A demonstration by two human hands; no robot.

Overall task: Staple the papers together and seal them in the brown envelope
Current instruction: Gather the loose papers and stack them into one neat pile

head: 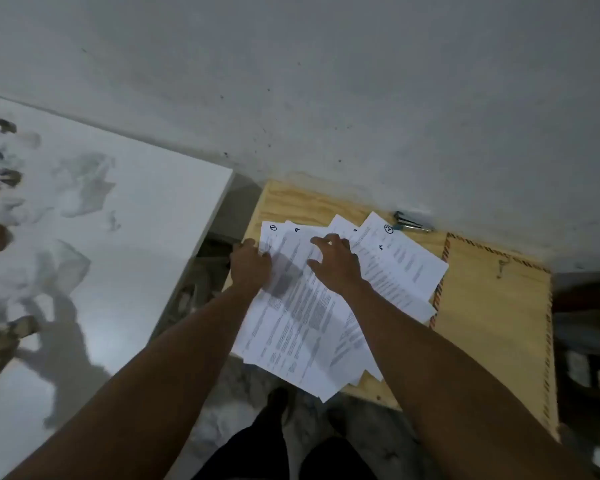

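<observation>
Head view: my left hand (250,263) and right hand (336,263) press spread fingers on fanned numbered papers (312,306) (gripping nothing) beside the brown envelope (492,323); overhanging sheets could slide off the surface (291,202).

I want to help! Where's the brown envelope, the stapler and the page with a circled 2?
brown envelope (492,317): head view, bare middle.
stapler (409,221): head view, dark body by the wall.
page with a circled 2 (409,258): head view, its printed middle.

papers (326,306) on table (291,202), envelope (492,323) right, stapler (409,221) behind
</observation>
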